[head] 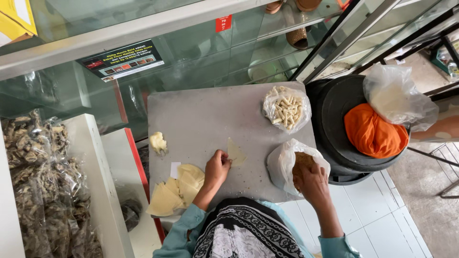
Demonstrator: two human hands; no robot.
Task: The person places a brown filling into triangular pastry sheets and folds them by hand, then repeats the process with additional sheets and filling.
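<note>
A patterned black-and-white cloth (244, 234) over the person's front lies nearest the camera and is cut off by the lower edge, with teal sleeves on either side. The left hand (217, 167) rests on the grey surface (201, 114), its fingers pinched narrow on the corner of a thin triangular dough sheet (235, 153). The right hand (313, 184) is sunk into a clear bag of brown filling (291, 165); its fingers are hidden inside, so their spread cannot be told. A stack of dough sheets (177, 191) overhangs the near left edge, beside a pale dough lump (158, 142). A bag of rolled pieces (286, 109) sits at the far right. Behind stands a glass display case (191, 57); right, a black bin (339, 119) holds an orange bag (373, 134).
</note>
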